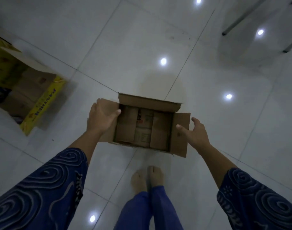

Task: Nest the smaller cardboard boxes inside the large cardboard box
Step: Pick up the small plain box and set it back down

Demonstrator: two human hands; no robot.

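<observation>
The head view looks straight down at a white tiled floor (142, 39), where a person stands barefoot over a brown cardboard box (144, 128) with its flaps open. The left hand (103, 117) lies on the box's left flap, thumb hooked at the inner edge of the opening, so it is clamped on that flap. The right hand (194, 132) is spread with fingers apart, just at the right flap; whether it touches the card cannot be told. The two hands sit well apart, one on each side of the box. Well to the left on the floor lies a larger yellow printed box (40, 103), open and tipped, with brown card visible inside it.

The step in hand appears to be taking hold of the brown box. The next move likely calls for the right hand to close on its side, then a lift and carry leftward, with the flaps kept clear so the box drops into the yellow one's opening.
</observation>
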